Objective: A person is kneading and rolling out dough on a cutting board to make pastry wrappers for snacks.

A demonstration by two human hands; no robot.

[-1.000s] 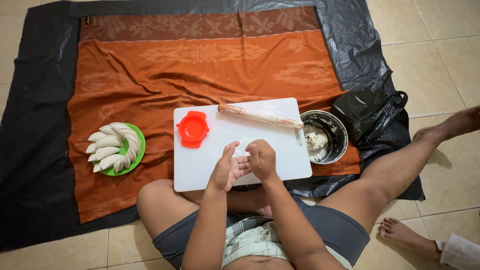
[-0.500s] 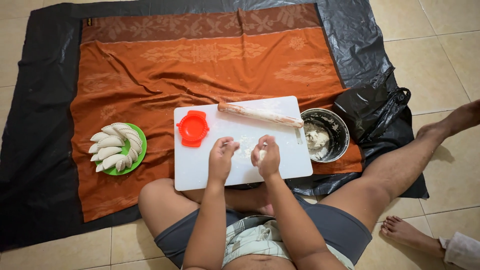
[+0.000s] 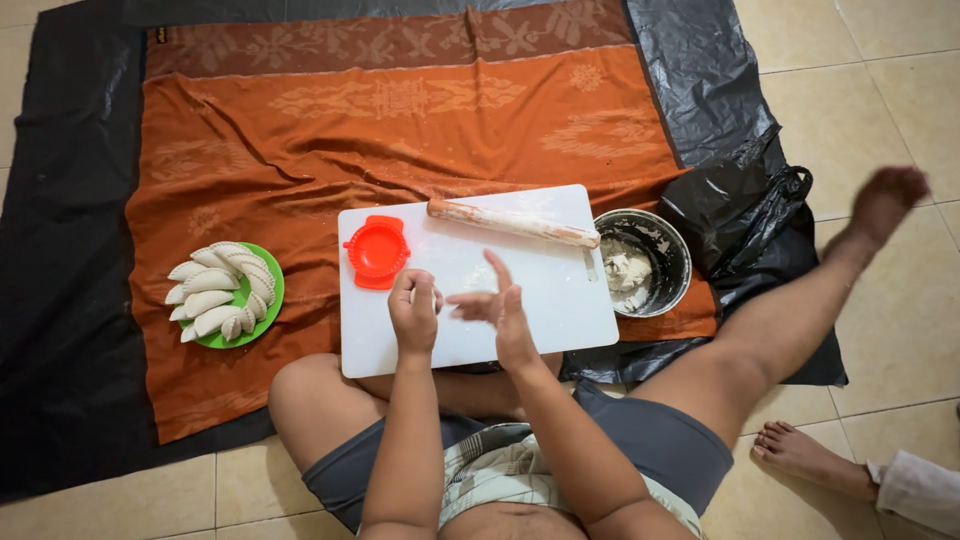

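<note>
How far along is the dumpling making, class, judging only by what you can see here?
Done: a batch of folded dumplings fills the green plate. In hand: the left hand is closed over the white board, possibly around dough; the right hand is spread open. Left: dough remains in the metal bowl; the red press sits empty.

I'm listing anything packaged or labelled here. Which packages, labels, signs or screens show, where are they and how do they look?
Black plastic bag: right of the metal bowl, on the black sheet; crumpled, glossy, open-topped, handles up.
Small mark: top left corner of the orange cloth; tiny, pale, too small to make out.
No signs or screens in view.
</note>
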